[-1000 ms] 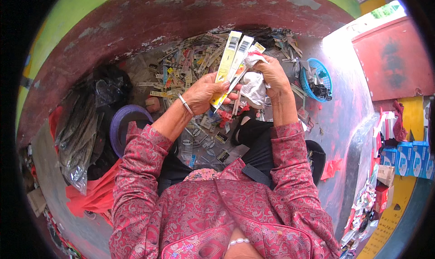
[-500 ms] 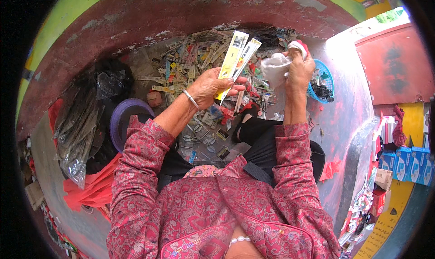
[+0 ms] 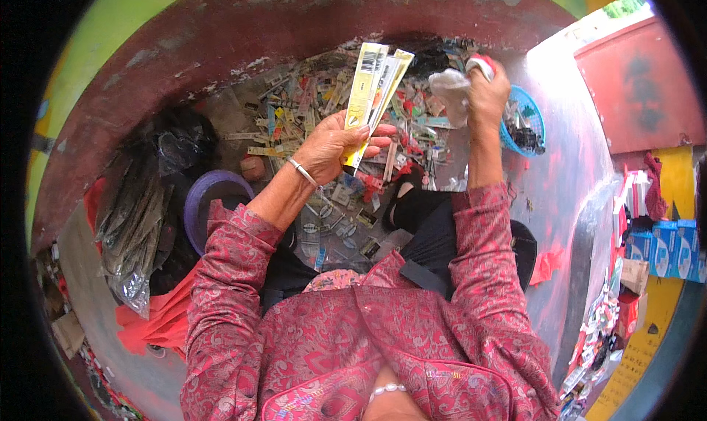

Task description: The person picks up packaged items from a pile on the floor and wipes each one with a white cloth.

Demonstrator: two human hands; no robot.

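My left hand (image 3: pixel 328 149), with a bangle at its wrist, is closed on long narrow yellow-and-white packets (image 3: pixel 366 90). They are fanned a little and point away from me; the thumb lies across them. To the right, my right hand (image 3: pixel 487 101) grips a crumpled white piece of cloth or thin plastic (image 3: pixel 451 91) with a red part at the top. Which material it is I cannot make out. Beneath both hands a heap of loose packets and small cards (image 3: pixel 317 101) covers the floor.
A blue plastic basket (image 3: pixel 543 119) holding dark small items stands right of my right hand. At the left are a purple basin (image 3: pixel 193 215), clear and dark plastic bags (image 3: pixel 132 237) and red plastic (image 3: pixel 158 314). Blue boxes (image 3: pixel 664 246) sit at the far right. A red wall (image 3: pixel 294 23) curves behind.
Both hands have shifted slightly away from me. The packets have moved a little left, and the right hand has turned with the white piece still in it.
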